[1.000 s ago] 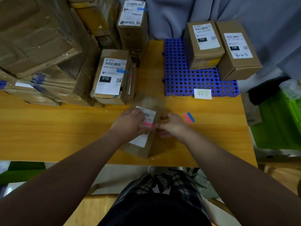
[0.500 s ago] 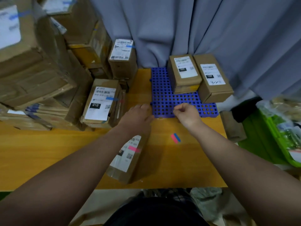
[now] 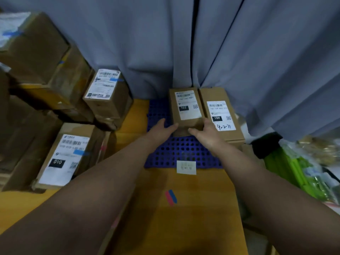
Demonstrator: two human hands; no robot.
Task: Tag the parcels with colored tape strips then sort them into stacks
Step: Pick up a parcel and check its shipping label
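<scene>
Parcel 102 [image 3: 185, 107] on blue perforated mat [image 3: 184, 151], touching parcel 15H [image 3: 220, 115], left hand [image 3: 161, 128] and right hand [image 3: 205, 132] flanking its near end, fingers straight, pressed to cardboard, 2 tape strips [image 3: 171, 197] on table [image 3: 202, 208].

102 parcel [image 3: 187, 107], 15H parcel [image 3: 219, 115], 010 parcel [image 3: 62, 159]

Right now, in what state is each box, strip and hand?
102 box: flat on the mat, between both hands, no strip visible.
15H box: flat beside it, no strip visible.
010 box: label up, blue strip on it.
Strips: pink and blue, lying on table.
Left hand: pressing 102 box's left side.
Right hand: pressing its right side.
</scene>
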